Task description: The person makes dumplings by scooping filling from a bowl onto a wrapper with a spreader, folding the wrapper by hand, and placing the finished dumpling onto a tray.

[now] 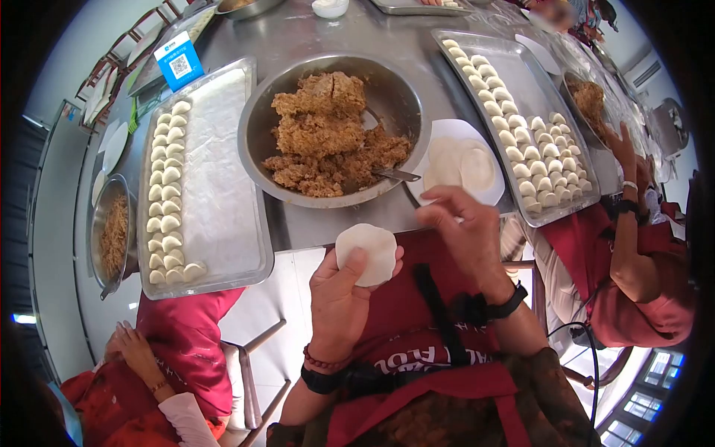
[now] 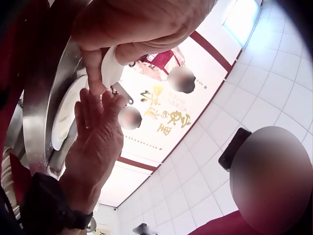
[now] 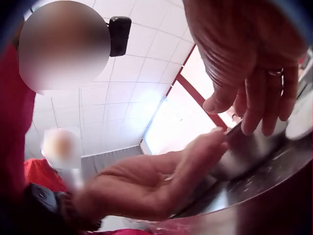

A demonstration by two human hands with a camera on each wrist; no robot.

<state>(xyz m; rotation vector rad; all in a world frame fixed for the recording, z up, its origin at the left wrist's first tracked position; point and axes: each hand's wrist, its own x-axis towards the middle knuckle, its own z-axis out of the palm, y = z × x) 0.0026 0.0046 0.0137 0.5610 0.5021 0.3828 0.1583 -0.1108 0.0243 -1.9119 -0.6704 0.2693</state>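
In the head view, a round white dumpling wrapper lies across the fingers of my left hand, its thumb pressed on top. The left wrist view shows the wrapper edge-on beneath that hand. My right hand hovers to the right, near the front of a white plate with more wrappers. In the right wrist view, the fingers of the right hand hang loosely, thumb apart, with nothing visible between them. A spoon rests in the steel bowl of brown filling.
Trays of folded dumplings stand left and right of the bowl on the steel table. A blue QR-code sign stands behind the left tray. Other people sit on both sides; another filling bowl is far left.
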